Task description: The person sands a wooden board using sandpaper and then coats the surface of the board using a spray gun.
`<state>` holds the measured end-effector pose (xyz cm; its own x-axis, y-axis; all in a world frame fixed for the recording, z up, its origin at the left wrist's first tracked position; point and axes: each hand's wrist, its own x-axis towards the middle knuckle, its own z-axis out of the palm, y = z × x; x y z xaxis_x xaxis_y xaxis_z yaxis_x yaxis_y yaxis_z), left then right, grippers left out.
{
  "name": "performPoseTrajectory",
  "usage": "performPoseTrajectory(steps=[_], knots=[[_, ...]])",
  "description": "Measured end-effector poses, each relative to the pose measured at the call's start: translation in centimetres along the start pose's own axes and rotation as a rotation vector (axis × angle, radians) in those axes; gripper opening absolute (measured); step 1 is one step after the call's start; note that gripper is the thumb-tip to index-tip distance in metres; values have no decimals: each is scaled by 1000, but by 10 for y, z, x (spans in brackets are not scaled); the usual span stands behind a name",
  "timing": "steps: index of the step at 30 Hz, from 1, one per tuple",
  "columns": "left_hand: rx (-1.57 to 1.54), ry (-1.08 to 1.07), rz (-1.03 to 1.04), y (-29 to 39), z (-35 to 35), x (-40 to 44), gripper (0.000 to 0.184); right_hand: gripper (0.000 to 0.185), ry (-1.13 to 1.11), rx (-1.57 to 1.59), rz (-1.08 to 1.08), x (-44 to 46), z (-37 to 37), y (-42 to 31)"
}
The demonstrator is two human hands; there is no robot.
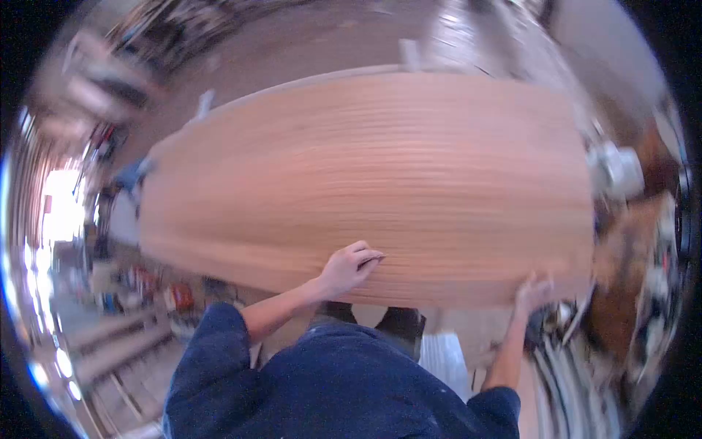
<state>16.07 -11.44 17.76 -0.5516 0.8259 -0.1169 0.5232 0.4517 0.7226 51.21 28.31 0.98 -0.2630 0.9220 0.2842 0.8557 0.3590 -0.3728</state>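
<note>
Board point(365, 183): long axis left–right. Left hand point(352, 269) over it, fingers bunched together. Right hand point(535, 291) at near edge; blurred, cannot tell grip.

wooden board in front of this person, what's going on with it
Someone in a dark blue shirt is at the near side of a large wooden board. The left hand is curled over the board near its near edge, and the right hand is at that edge, toward the right end. The picture is blurred, so whether either hand holds anything small is unclear.
</note>
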Motion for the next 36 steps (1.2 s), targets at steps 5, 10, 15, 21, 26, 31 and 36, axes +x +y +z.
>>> performPoseTrajectory(steps=[5,10,15,21,26,31,36], knots=[[-296,295,-318,-95,-61,-118,22,59,-118,265,-11,-41,34,-113],[-471,393,-585,-193,-114,-252,27,62,27,163,-828,-212,61,-372],[-566,748,-867,-276,-185,-385,26,61,-520,639,-934,-384,96,-622],[-853,1508,-1001,-330,-199,-513,24,50,-958,498,-1088,-519,76,-786],[-942,1629,-1107,-348,-223,-542,31,40,-1447,654,-1531,-659,-20,-848],[-1018,1650,-998,-411,-259,-568,33,40,-1653,694,-1561,-763,14,-859],[-1124,1649,-1093,-504,-342,-586,31,48,-1767,501,-1354,-795,54,-940]])
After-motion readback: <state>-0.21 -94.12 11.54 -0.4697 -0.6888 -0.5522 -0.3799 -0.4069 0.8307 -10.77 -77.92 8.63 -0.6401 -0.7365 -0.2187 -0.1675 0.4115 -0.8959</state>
